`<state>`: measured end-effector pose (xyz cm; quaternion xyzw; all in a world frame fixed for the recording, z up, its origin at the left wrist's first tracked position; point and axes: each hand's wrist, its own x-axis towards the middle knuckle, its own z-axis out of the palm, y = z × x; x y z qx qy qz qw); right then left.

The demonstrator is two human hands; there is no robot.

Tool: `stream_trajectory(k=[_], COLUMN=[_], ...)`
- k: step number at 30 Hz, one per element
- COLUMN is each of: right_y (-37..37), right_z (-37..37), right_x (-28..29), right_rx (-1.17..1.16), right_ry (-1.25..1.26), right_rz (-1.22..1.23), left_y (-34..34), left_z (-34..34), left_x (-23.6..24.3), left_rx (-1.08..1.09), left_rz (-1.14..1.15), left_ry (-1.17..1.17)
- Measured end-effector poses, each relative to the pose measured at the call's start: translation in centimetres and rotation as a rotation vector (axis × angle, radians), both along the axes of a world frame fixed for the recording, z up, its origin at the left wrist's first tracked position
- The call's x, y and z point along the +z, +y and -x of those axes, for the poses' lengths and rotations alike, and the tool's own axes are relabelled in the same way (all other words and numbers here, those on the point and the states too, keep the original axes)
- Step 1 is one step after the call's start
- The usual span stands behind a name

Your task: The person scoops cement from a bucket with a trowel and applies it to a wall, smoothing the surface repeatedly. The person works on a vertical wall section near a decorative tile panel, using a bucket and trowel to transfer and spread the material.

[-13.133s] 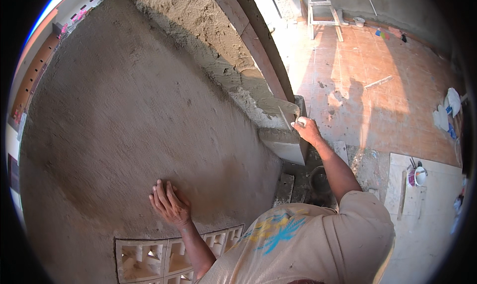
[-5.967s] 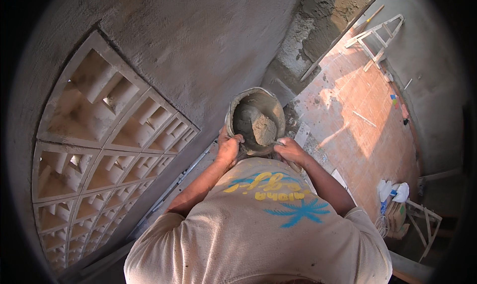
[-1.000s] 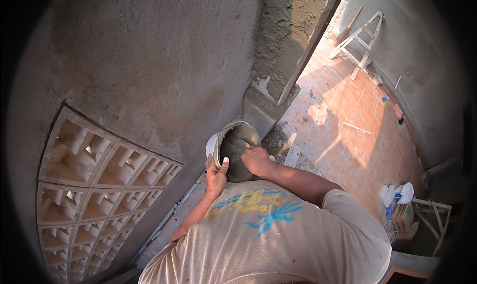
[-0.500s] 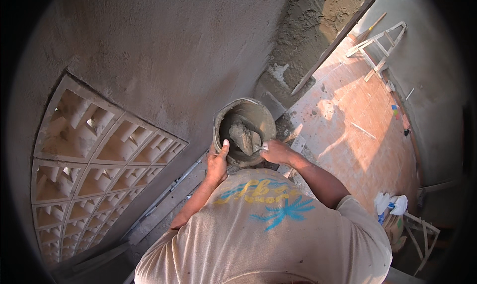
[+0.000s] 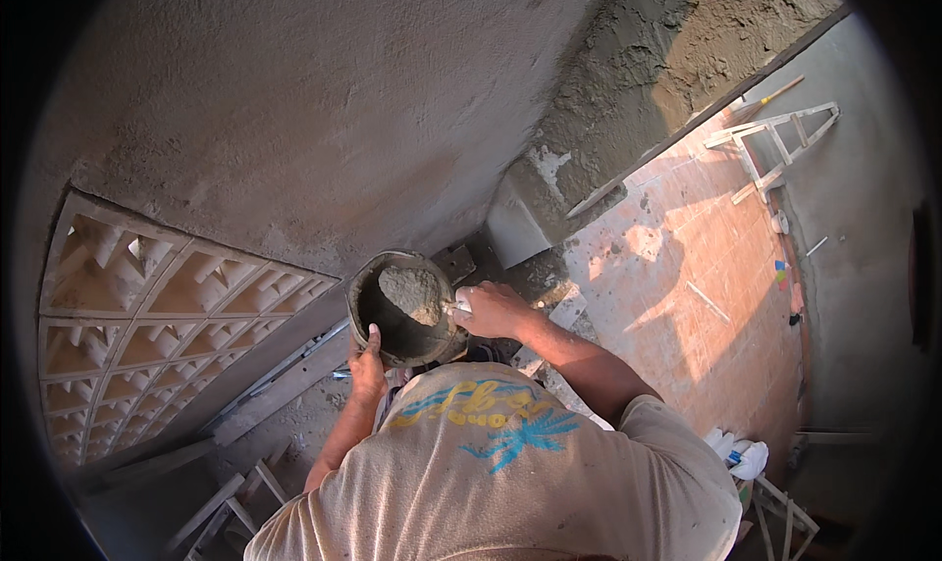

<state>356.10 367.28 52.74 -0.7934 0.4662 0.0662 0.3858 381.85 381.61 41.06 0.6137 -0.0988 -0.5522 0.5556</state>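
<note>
A round bucket [image 5: 371, 311], its wall coated in grey mortar, is held in front of my chest. My left hand [image 5: 367, 367] grips its near-left side with the thumb over the rim. At the bucket's right side, my right hand [image 5: 488, 311] is closed around the handle of a trowel [image 5: 455, 308]. A heap of wet mortar [image 5: 410, 294] covers the trowel's blade inside the bucket, so the blade's shape is hidden.
A plastered wall [image 5: 324, 120] rises ahead, with a breeze-block lattice [image 5: 147, 355] at left. Fresh rough mortar [image 5: 618, 80] covers the wall at upper right. A tiled floor [image 5: 706, 267], a wooden trestle [image 5: 780, 149] and white bags [image 5: 741, 453] are right.
The bucket and both hands have shifted left and down in view. The mortar-laden trowel has turned and sits higher in the bucket. My view has also shifted.
</note>
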Motion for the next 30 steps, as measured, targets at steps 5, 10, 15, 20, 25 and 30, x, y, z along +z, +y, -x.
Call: stream_trajectory(k=[5, 10, 15, 20, 25, 30], right_y=[-4.6, -15.1, -10.1, -0.6, 5.5, 7.4], right_z=[4.5, 14.0, 16.1, 11.8, 3.9, -2.6], right_x=[-2.5, -6.1, 1.7, 3.7, -4.1, -3.8], right_rx=[-0.011, -0.742, -0.842, -0.492, -0.091, -0.097], right_ry=[-0.274, -0.211, -0.211, -0.003, 0.336, 0.394], right_rz=[-0.078, -0.459, 0.306, 0.153, 0.284, 0.31], left_y=[3.8, 5.6, 5.0, 1.5, -2.9, -4.8], left_z=[-0.2, 0.1, 1.4, 2.1, 3.1, 3.3], left_x=[-0.3, -0.5, -0.7, 0.3, 1.5, 4.7], left_rx=[0.077, 0.127, 0.058, -0.242, -0.432, -0.581], left_rz=[-0.1, -0.128, -0.04, -0.05, 0.254, 0.436], left_ry=[-0.069, -0.076, -0.092, -0.195, -0.179, -0.061])
